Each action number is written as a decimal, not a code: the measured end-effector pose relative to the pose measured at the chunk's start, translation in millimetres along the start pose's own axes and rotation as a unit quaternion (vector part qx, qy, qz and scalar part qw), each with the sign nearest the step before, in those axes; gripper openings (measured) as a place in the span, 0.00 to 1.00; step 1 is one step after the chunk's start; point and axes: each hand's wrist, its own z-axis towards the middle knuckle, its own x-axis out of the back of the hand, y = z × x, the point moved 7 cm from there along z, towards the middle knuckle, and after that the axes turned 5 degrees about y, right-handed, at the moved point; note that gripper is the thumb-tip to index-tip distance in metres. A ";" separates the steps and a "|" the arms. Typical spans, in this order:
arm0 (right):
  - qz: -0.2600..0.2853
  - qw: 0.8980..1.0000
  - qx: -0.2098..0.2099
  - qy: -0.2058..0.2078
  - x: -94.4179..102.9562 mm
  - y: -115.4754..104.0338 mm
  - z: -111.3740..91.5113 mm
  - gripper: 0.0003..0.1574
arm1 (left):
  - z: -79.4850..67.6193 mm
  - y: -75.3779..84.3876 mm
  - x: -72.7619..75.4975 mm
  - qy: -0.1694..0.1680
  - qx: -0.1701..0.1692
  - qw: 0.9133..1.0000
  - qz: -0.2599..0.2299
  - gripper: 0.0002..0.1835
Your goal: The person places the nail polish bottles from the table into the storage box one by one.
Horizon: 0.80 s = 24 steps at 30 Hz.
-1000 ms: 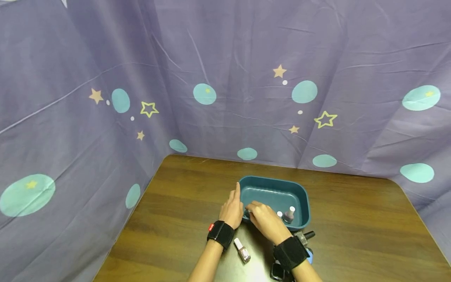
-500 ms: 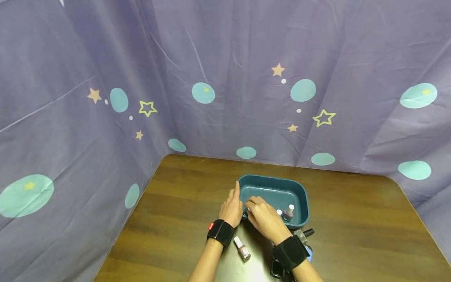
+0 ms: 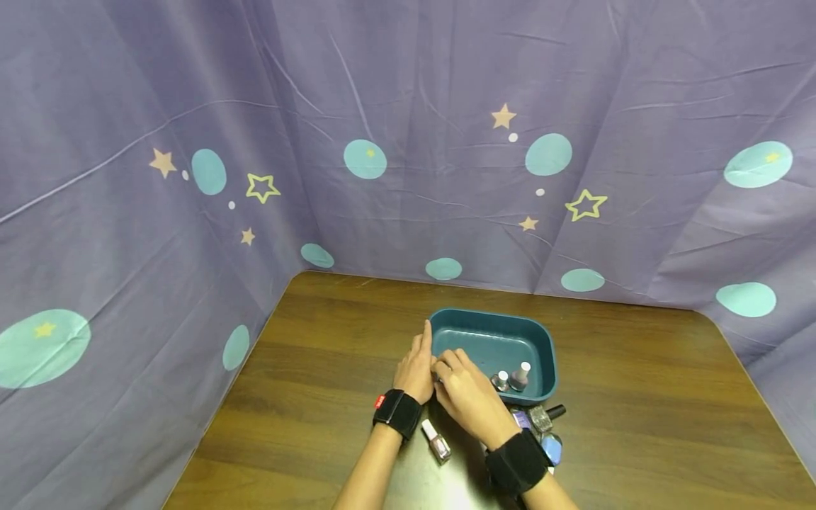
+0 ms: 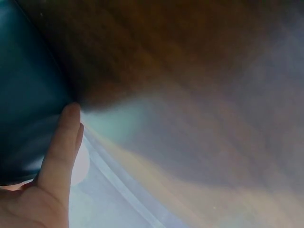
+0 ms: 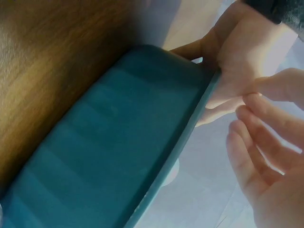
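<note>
My left hand [image 3: 416, 372] rests with straight fingers against the left end of a teal tray [image 3: 487, 346]. In the left wrist view its index finger [image 4: 61, 152] lies along the tray's outer wall. My right hand [image 3: 470, 398] is over the tray's front left corner, beside the left hand. The right wrist view shows its fingers [image 5: 273, 140] loosely bent, with thumb and index tip close together and nothing visible between them. Two nail polish bottles stand in the tray: one with a white cap [image 3: 520, 377] and a shorter one [image 3: 500, 381] left of it.
A pinkish nail polish bottle [image 3: 436, 443] lies on the wooden table [image 3: 306, 418] in front of the tray. Right of my right wrist are a purple bottle [image 3: 521, 419], a glittery bottle with a black cap [image 3: 542, 418] and a blue one [image 3: 552, 449]. A purple curtain [image 3: 408, 142] stands behind.
My right hand has shifted slightly left, out of the tray's corner toward my left hand. The shorter bottle and the purple bottle show more fully. The left hand stays at the tray's end.
</note>
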 end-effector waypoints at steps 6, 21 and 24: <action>0.000 1.000 -0.024 -0.008 -0.8 -4.3 -3.5 0.06 | 1.0 1.0 1.7 0.008 -0.002 1.000 0.003 0.36; -0.001 0.995 -0.061 -0.081 -14.1 -14.0 -17.1 0.10 | 0.6 0.2 1.9 0.021 0.017 1.000 0.006 0.36; -0.013 0.991 -0.057 -0.118 -23.1 -17.2 -22.1 0.12 | 1.5 0.3 2.2 0.019 0.015 1.000 0.008 0.36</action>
